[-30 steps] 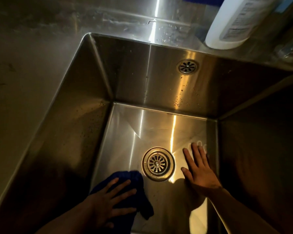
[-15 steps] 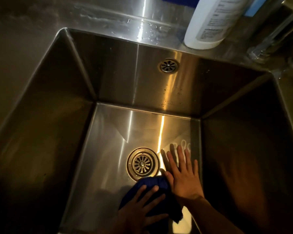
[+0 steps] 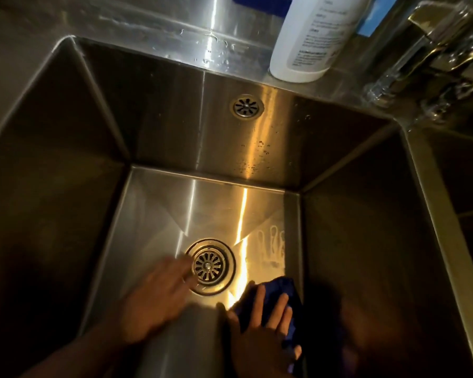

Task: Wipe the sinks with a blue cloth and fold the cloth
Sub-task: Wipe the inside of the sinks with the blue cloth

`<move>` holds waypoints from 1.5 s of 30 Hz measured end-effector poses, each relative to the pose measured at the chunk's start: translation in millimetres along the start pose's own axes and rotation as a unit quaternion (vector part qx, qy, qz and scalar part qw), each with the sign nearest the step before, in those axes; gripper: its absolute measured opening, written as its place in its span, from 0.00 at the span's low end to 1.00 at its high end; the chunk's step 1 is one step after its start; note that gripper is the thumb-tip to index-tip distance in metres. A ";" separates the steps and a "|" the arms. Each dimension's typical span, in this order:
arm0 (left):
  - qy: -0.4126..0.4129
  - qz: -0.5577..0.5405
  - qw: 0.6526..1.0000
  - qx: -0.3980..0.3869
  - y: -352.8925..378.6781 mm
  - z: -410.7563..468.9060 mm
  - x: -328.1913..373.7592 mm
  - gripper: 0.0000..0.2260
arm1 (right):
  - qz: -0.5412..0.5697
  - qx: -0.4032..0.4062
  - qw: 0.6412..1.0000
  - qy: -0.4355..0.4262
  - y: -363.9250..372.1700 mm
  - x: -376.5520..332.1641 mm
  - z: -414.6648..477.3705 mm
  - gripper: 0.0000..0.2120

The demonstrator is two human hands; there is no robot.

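Observation:
I look down into a deep steel sink (image 3: 66, 203) with a round drain strainer (image 3: 210, 266) in its floor. The dark blue cloth (image 3: 284, 289) lies bunched on the floor in the near right corner. My right hand (image 3: 265, 323) presses flat on the cloth with straight, spread fingers. My left hand (image 3: 159, 296), blurred by motion, lies open on the floor with its fingertips at the drain's left edge, holding nothing. A misty handprint (image 3: 271, 246) marks the floor beyond the cloth.
An overflow grille (image 3: 247, 105) sits in the back wall. A white bottle (image 3: 311, 36) stands on the wet back ledge, and a chrome tap (image 3: 434, 50) lies to its right. A second basin (image 3: 470, 200) begins past the right rim.
The cloth slid from near left to the near right corner. It went from under my left hand to under my right hand. My left hand moved back to the drain, and a handprint stayed.

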State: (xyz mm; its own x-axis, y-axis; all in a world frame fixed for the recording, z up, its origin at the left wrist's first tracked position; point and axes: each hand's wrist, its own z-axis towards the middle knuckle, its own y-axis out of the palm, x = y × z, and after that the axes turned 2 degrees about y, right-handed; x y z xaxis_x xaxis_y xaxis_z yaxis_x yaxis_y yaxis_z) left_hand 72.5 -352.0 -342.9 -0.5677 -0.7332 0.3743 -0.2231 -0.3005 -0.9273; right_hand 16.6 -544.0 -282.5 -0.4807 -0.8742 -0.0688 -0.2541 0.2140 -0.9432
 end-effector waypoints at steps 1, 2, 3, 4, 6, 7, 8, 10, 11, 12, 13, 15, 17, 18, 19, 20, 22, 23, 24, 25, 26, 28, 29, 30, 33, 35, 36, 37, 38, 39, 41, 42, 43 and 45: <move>-0.081 0.008 0.997 0.015 -11.1 -5.9 -19.2 0.27 | -0.025 -0.011 0.999 -0.016 6.6 8.1 -3.5 0.34; -0.148 0.033 0.988 0.034 -19.7 -10.2 -36.8 0.29 | -0.045 -0.020 0.998 -0.036 15.2 16.1 -4.4 0.37; -0.204 0.048 0.977 0.033 -25.2 -13.0 -48.1 0.31 | -0.054 -0.024 0.997 -0.047 24.2 22.5 -3.7 0.41; -0.239 0.061 0.969 0.019 -27.4 -14.3 -53.3 0.32 | -0.056 -0.019 0.997 -0.054 30.8 27.6 -1.8 0.47; -0.262 0.065 0.963 -0.012 -24.2 -11.9 -54.4 0.34 | -0.054 -0.019 0.996 -0.073 35.4 28.9 7.6 0.58; -0.262 0.070 0.962 -0.016 -19.9 -11.8 -54.2 0.34 | -0.066 -0.008 0.994 -0.086 37.4 29.6 14.6 0.58; -0.260 0.074 0.963 -0.023 -17.2 -11.8 -55.2 0.34 | -0.086 0.005 0.991 -0.103 38.7 30.5 25.9 0.55; -0.267 0.077 0.960 -0.038 -14.7 -13.3 -57.0 0.32 | -0.123 -0.015 0.983 -0.137 31.8 29.5 58.2 0.49; -0.270 0.077 0.959 -0.039 -14.5 -13.9 -57.5 0.32 | -0.123 -0.020 0.980 -0.153 26.4 26.3 79.4 0.46; -0.269 0.075 0.959 -0.039 -12.6 -15.0 -58.5 0.32 | -0.117 -0.016 0.979 -0.165 22.6 21.5 104.1 0.45; -0.268 0.072 0.960 -0.039 -12.0 -16.0 -58.9 0.32 | -0.109 -0.002 0.979 -0.171 19.9 15.3 131.1 0.44; -0.270 0.066 0.960 -0.037 -11.8 -17.0 -58.8 0.31 | -0.086 0.016 0.983 -0.162 12.8 -3.0 177.2 0.42; -0.271 0.060 0.960 -0.027 -10.6 -17.1 -59.0 0.31 | -0.062 0.027 0.986 -0.155 8.2 -20.1 209.4 0.42; -0.270 0.057 0.961 -0.024 -10.5 -16.9 -59.0 0.30 | -0.058 0.036 0.986 -0.150 7.3 -25.0 218.8 0.43; -0.269 0.055 0.961 -0.021 -11.0 -16.5 -59.2 0.30 | -0.058 0.049 0.986 -0.148 8.0 -27.3 223.4 0.43; -0.266 0.057 0.962 -0.019 -11.1 -16.2 -59.8 0.30 | -0.059 0.062 0.985 -0.150 9.0 -28.1 224.4 0.42; -0.262 0.060 0.963 -0.019 -10.9 -17.0 -60.1 0.30 | -0.058 0.078 0.983 -0.153 11.1 -28.2 220.4 0.42; -0.263 0.061 0.963 -0.019 -10.6 -17.5 -59.8 0.30 | -0.057 0.081 0.984 -0.149 11.4 -29.7 218.1 0.42; -0.265 0.061 0.962 -0.018 -9.8 -17.7 -59.7 0.29 | -0.056 0.082 0.985 -0.140 11.2 -32.6 215.8 0.43; -0.266 0.062 0.962 -0.019 -9.0 -17.7 -60.0 0.29 | -0.053 0.080 0.987 -0.129 11.1 -38.0 213.8 0.44; -0.265 0.063 0.962 -0.021 -8.5 -17.8 -60.7 0.29 | -0.047 0.074 0.989 -0.116 11.4 -45.7 211.6 0.44; -0.261 0.069 0.963 -0.022 -7.8 -16.8 -60.9 0.29 | -0.031 0.059 0.993 -0.093 13.7 -63.7 205.6 0.46; -0.260 0.073 0.963 -0.023 -6.8 -16.9 -61.2 0.29 | -0.024 0.054 0.994 -0.087 16.4 -75.1 201.9 0.45; -0.260 0.075 0.962 -0.024 -5.9 -17.3 -61.3 0.29 | -0.020 0.051 0.995 -0.086 19.4 -87.4 197.7 0.45; -0.264 0.075 0.961 -0.017 -4.5 -18.0 -62.4 0.31 | -0.011 0.046 0.994 -0.100 30.7 -126.9 182.5 0.44; -0.268 0.070 0.961 -0.010 -4.1 -18.3 -62.2 0.32 | -0.003 0.041 0.991 -0.124 38.5 -154.5 168.6 0.44; -0.271 0.069 0.960 -0.007 -4.5 -18.5 -61.5 0.32 | 0.000 0.038 0.990 -0.139 41.8 -168.1 161.6 0.44; -0.273 0.068 0.960 -0.004 -4.9 -18.1 -60.8 0.33 | 0.001 0.033 0.987 -0.158 44.7 -181.0 155.1 0.44; -0.277 0.066 0.959 0.000 -5.6 -18.1 -60.1 0.33 | 0.002 0.024 0.983 -0.181 47.4 -192.9 148.9 0.43; -0.282 0.060 0.957 0.005 -6.5 -17.9 -59.4 0.33 | 0.003 0.010 0.979 -0.206 50.0 -203.7 143.7 0.41; -0.299 0.035 0.953 0.029 -8.4 -18.0 -56.8 0.33 | 0.002 -0.023 0.964 -0.267 53.5 -221.2 135.3 0.38; -0.312 0.018 0.949 0.046 -8.9 -18.8 -54.5 0.33 | 0.000 -0.037 0.953 -0.301 54.3 -229.0 131.9 0.36; -0.329 0.003 0.942 0.061 -8.9 -19.5 -51.6 0.32 | -0.002 -0.050 0.941 -0.336 54.0 -236.9 129.2 0.34; -0.358 -0.012 0.930 0.082 -7.2 -21.2 -44.3 0.31 | -0.009 -0.084 0.914 -0.396 51.1 -252.4 125.9 0.31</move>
State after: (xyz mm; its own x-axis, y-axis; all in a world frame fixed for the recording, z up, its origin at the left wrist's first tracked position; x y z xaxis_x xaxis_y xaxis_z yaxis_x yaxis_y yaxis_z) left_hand 82.5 -304.5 -353.0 0.1227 -0.9254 0.3586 -0.0711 -0.3686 -0.9269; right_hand 230.5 -367.3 -354.3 0.2657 -0.9058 -0.3301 -0.4137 0.2022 -0.8877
